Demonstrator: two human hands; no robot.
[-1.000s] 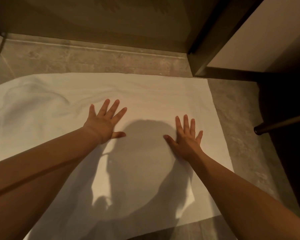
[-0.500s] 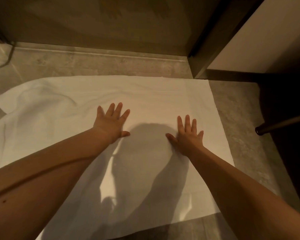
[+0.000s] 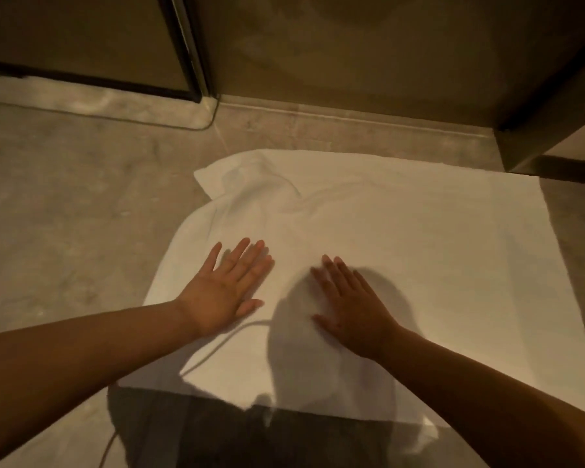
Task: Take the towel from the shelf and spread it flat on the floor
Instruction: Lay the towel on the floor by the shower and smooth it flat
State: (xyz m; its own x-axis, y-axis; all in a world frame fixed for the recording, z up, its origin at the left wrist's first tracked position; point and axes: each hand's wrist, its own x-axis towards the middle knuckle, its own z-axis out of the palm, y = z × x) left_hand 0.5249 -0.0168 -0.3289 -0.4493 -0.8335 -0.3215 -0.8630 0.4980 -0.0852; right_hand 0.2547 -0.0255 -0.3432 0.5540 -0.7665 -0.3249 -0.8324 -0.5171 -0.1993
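A white towel [image 3: 419, 238] lies spread on the grey stone floor in the head view. Its right part is flat; its far left corner is rumpled and folded. My left hand [image 3: 225, 288] rests palm down, fingers apart, on the towel's left part. My right hand [image 3: 352, 305] lies flat beside it near the middle, fingers spread, holding nothing. The shadow of my head falls across the near edge of the towel.
A glass door with a dark frame [image 3: 186, 62] and a raised stone sill [image 3: 115, 106] stand at the far left. A wall [image 3: 368, 55] runs along the back. A dark cabinet corner [image 3: 534, 140] juts in at the far right. Bare floor [image 3: 65, 214] lies left of the towel.
The view has swung left, so the whole towel shows further right. Both hands have slid leftward across the towel and lie closer together, toward the rumpled left side.
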